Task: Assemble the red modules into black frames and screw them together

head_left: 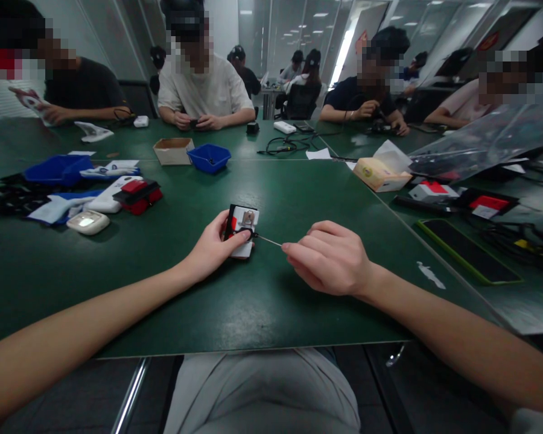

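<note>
My left hand (219, 244) is closed around a small flat black, white and red case (243, 248), tilted just above or on the green table. A brownish metal-looking piece (248, 217) shows on its upper face, and my left thumb presses on a black part near its middle. From that black part a thin, light strand (269, 240) runs straight and taut to the right. Its far end is pinched between the fingertips of my right hand (330, 259), whose other fingers are curled. Whether the strand is a cord or a wire is too fine to tell.
Left on the table (163, 325) are a blue tray (58, 170), a red and black pack (138, 196) and a white rounded case (88, 222). A cardboard box (174, 151) and blue bin (209, 158) stand ahead. Right lies a green-edged black slab (468, 250). Several people sit opposite.
</note>
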The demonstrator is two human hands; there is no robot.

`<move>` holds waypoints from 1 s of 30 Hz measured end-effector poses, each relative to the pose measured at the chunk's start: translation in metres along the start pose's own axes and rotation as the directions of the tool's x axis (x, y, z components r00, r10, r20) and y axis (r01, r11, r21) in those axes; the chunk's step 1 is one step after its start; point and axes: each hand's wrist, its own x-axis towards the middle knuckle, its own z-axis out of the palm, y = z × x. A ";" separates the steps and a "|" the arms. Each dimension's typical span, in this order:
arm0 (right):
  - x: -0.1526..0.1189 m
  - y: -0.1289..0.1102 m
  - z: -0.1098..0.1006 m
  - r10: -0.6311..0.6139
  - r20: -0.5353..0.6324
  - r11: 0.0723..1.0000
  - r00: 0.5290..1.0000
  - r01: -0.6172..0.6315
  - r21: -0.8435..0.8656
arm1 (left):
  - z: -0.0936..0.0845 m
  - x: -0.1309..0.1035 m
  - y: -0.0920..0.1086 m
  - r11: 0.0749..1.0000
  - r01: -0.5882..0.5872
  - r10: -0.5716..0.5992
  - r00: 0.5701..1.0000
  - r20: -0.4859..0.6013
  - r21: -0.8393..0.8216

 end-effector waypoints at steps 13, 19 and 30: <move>0.000 0.000 0.000 -0.009 0.008 1.000 1.000 0.009 0.015 | -0.001 0.001 0.000 0.991 -0.067 0.067 0.998 0.002 0.112; 0.002 0.000 -0.001 -0.073 0.009 0.997 0.997 0.073 -0.028 | -0.002 0.001 0.000 0.994 -0.046 0.046 0.999 -0.001 0.095; 0.004 0.000 -0.004 -0.064 0.010 0.995 0.998 0.064 -0.076 | -0.002 0.001 -0.001 0.993 -0.044 0.045 0.999 -0.005 0.108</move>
